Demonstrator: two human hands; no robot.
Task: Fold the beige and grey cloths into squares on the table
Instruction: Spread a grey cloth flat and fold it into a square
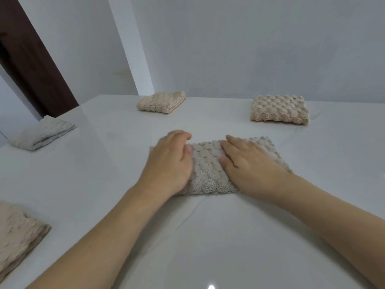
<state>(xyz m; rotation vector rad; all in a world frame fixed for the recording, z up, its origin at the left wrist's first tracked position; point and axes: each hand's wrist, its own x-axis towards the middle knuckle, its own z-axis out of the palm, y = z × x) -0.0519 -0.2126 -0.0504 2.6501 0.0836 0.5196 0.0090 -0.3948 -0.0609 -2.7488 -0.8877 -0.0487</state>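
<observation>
Nearest the camera, two bare forearms reach forward over the white table [208, 247], whose covering shows a few soft creases just in front of the work. At the near left edge lies a folded beige cloth [18, 232], partly cut off by the frame.

In the middle of the table lies the grey cloth [208, 165], folded into a thick, bumpy block. Both hands lie on top of it. The left hand [168, 163] covers the cloth's left part, palm down with its fingers flat and close together, the fingertips reaching to the far left corner. The right hand [248, 161] covers the right part, also palm down, fingers straight and pointing away and to the left, thumb spread toward the middle. Neither hand curls round the fabric or pinches it; both press flat on its upper face. A strip of the cloth shows between the two hands, and its near edge sticks out below the heels of the palms. The far right corner shows past the right hand.

Further off on the left sits a second grey cloth [42, 133], folded and lying near the table's left edge. At the far side of the table rest two more folded beige cloths, one toward the left [161, 102] and one toward the right [279, 109], well apart from each other. Behind them stands a pale wall [250, 49], with a dark door [31, 59] at the far left.
</observation>
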